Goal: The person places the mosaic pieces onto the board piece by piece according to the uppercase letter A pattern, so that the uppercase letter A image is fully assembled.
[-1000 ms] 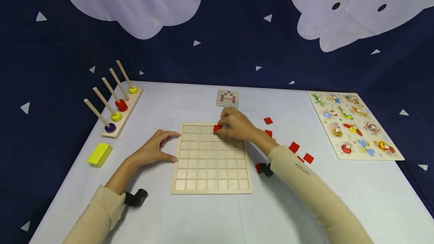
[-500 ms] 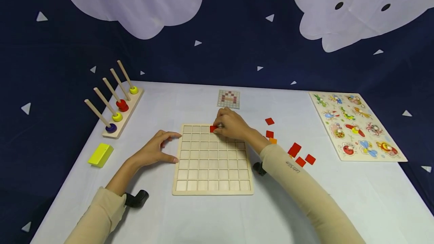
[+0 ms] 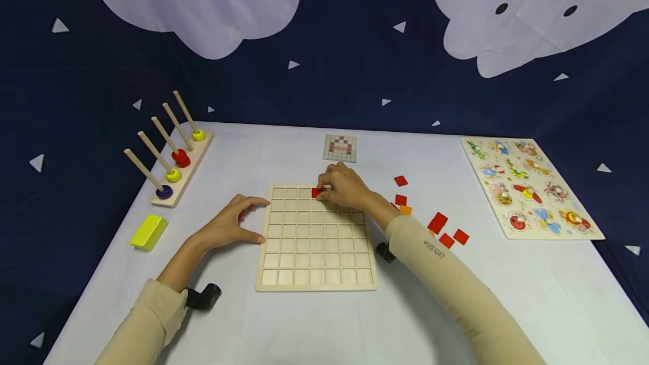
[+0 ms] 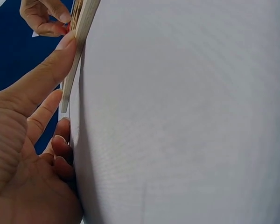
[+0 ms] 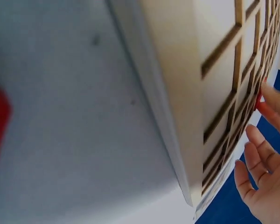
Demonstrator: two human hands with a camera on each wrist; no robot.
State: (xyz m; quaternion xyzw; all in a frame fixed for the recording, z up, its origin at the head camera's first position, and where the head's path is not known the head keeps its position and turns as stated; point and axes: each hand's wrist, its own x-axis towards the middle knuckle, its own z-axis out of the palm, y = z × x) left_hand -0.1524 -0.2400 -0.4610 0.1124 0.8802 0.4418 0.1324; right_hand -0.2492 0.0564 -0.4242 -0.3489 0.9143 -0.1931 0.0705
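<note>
A wooden grid board (image 3: 316, 290) lies flat on the table, its square cells framed by thin raised strips. My right hand (image 3: 345, 186) is over the board's far edge, thumb and index finger pinching a red square tile (image 3: 315, 192) at a cell of the top row. In the right wrist view, this red tile (image 5: 258, 100) shows between the fingertips, low over the grid. My left hand (image 3: 230, 223) rests at the board's left side, thumb and index finger spread apart and touching its edge. The left wrist view shows the thumb (image 4: 67, 42) against the rim.
Several loose red tiles (image 3: 438, 222) and an orange tile (image 3: 405, 210) lie to the right. A small pattern card (image 3: 340, 148) is behind the board. At left stand a peg stacker (image 3: 174, 195) and yellow block (image 3: 149, 232); an insect puzzle board (image 3: 522, 232) lies at far right.
My right hand has slid the red tile a short way left along the top row, uncovering the orange tile beside the forearm. My left hand has stayed at the board's edge.
</note>
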